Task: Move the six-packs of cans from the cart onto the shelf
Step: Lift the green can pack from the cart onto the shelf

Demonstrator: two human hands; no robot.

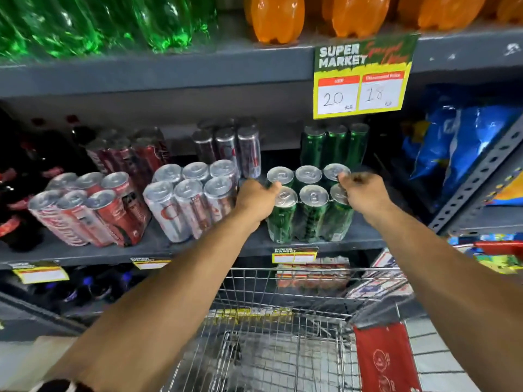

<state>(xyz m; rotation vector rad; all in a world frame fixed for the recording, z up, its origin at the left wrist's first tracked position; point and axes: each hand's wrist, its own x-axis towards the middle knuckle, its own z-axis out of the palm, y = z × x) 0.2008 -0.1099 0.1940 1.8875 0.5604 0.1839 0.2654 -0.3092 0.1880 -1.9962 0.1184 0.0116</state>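
Note:
A green six-pack of cans (310, 213) stands upright at the front of the grey shelf (181, 248). My left hand (256, 198) grips its left side and my right hand (363, 190) grips its right side near the can tops. Left of it stand a silver six-pack (188, 199) and a red six-pack (85, 210), both tilted. Behind are more red, silver and green packs (334, 145). Below my arms is the wire cart (283, 335); no cans are visible in its basket.
Green bottles (99, 24) and orange bottles (277, 18) fill the shelf above, with a yellow price sign (362, 77) hanging from its edge. Blue bags (452, 142) sit right of a slotted grey upright (475, 176). Dark bottles stand at far left.

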